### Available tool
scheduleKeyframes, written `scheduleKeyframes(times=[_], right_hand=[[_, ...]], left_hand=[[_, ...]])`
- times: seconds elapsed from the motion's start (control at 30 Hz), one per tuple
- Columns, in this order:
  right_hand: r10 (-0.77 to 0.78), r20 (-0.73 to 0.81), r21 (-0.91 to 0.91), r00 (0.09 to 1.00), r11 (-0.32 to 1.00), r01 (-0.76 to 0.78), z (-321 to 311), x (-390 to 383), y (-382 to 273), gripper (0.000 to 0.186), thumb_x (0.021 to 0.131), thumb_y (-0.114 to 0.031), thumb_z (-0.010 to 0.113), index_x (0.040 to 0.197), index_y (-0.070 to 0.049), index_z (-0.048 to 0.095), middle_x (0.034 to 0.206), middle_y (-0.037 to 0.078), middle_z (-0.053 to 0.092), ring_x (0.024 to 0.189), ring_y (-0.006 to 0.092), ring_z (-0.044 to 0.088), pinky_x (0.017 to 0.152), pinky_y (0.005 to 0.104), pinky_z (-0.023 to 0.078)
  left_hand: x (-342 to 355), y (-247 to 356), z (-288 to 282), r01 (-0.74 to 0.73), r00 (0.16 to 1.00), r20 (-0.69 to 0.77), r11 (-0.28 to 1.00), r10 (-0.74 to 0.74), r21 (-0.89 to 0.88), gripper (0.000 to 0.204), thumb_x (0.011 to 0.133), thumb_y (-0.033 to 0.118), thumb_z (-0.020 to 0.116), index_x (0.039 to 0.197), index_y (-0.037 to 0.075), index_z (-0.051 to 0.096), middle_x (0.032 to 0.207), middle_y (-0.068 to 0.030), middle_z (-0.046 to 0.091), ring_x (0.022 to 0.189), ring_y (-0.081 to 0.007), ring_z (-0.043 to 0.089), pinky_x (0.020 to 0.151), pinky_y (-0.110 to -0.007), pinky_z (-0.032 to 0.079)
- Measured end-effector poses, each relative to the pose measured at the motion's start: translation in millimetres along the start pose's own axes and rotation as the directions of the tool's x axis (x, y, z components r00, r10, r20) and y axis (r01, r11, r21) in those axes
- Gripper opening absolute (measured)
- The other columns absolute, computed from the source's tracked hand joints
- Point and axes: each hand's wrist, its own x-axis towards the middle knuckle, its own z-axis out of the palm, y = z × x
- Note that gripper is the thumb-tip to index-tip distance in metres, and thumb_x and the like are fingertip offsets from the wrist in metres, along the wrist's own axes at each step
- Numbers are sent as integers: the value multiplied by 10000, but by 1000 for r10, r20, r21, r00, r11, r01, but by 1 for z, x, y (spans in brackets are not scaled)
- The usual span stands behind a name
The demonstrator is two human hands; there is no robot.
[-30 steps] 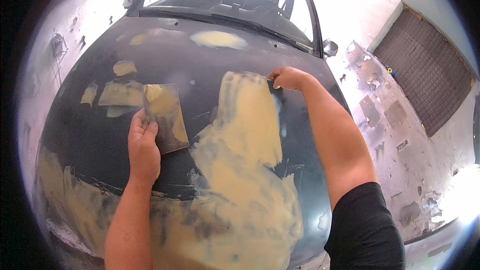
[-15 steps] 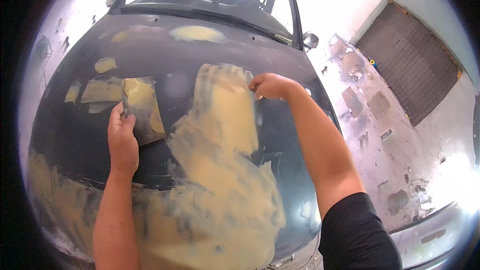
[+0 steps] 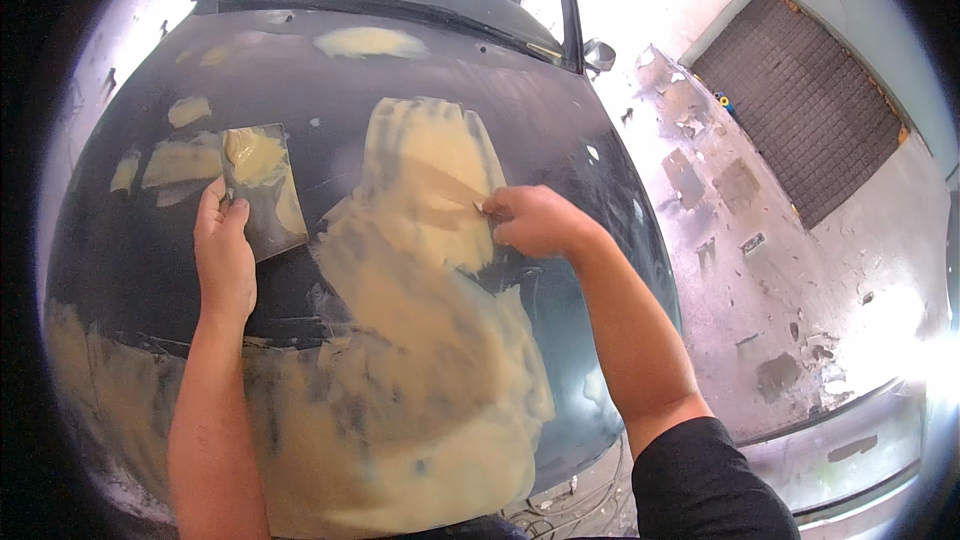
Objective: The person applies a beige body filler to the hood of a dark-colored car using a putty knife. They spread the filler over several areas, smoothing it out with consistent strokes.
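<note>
At the far left I have small yellow patches [image 3: 190,112] on the car's dark hood [image 3: 275,302], with the left hand [image 3: 226,265] just to the right of and below them, gripping a flat board [image 3: 265,225] by its left edge, thumb on top. A glossy dollop of filler [image 3: 243,152] sits at the board's upper end. Further right I see a broad yellow coat [image 3: 430,340] running from the hood's middle down to its front. At the upper strip's right edge, the right hand [image 3: 537,221] is pinched on a thin tool [image 3: 478,206]; I see only its tip and cannot tell its shape. Beyond are a black sleeve [image 3: 700,485], the stained floor [image 3: 720,340] and a dark gridded panel [image 3: 810,105].
</note>
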Motion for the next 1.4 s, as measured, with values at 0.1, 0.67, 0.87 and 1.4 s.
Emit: scheduleKeyframes(times=[0.1,0.67,0.87,1.4], right_hand=[[-60,-76,17,995,998,62,13,-24,-6,417,767,-124,575,1158,-47,700,1075,227,708,1034,407,659,916,463,517],[-42,-86,-127,995,991,31,-56,110,34,497,848,-117,596,1340,-55,609,1294,176,667,1208,314,628,1028,388,495],[-120,-69,-102,990,988,112,-50,172,43,512,819,-92,572,1328,-79,631,1310,138,665,1225,321,607,1033,395,486],[-23,-57,-197,998,980,11,-61,174,32,483,852,-138,602,1332,-128,651,1316,125,664,1210,302,617,1015,406,492]], left_hand=[[-1,0,3,0,1000,-4,1000,0,-26,413,1005,83,473,1404,-22,487,1291,-119,598,1196,-192,549,1075,-329,374],[-9,19,10,33,999,2,998,-34,60,397,1027,85,426,1397,-51,465,1258,-150,602,1153,-196,567,1059,-320,393],[-10,12,12,32,999,-6,999,-32,-30,404,982,74,478,1373,-26,498,1274,-133,607,1176,-204,567,1081,-348,384],[-11,18,14,26,999,-24,999,-25,21,384,1020,82,427,1378,-43,486,1276,-144,607,1169,-191,573,1063,-321,396]])
